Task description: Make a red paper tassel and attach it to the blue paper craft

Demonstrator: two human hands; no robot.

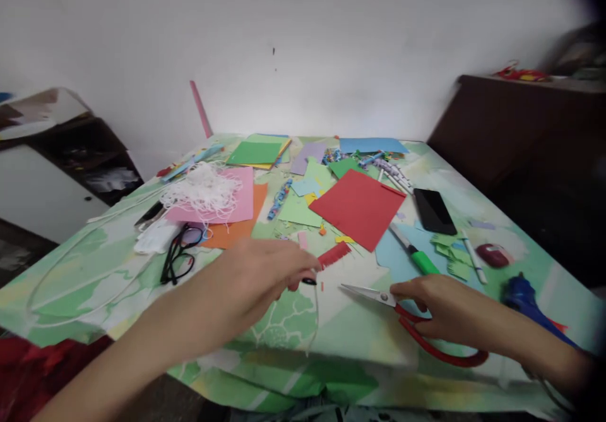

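My left hand (265, 273) pinches the end of a small fringed strip of red paper (334, 254) just above the green patterned tablecloth (293, 321). A thin white thread (316, 311) hangs down from the same fingers. My right hand (445, 311) rests on the table with its fingers closed on the red handles of a pair of scissors (407, 324). The scissor blades (364, 292) are together and point left toward the red strip, a short gap apart from it.
A red paper square (358, 207), green, pink, orange and blue sheets, a tangle of white thread (206, 191), black glasses (178, 254), a black phone (434, 211), a green-capped marker (416, 254), a white pen (475, 259) and a blue glue gun (523, 295) litter the table. A dark cabinet (516, 131) stands right.
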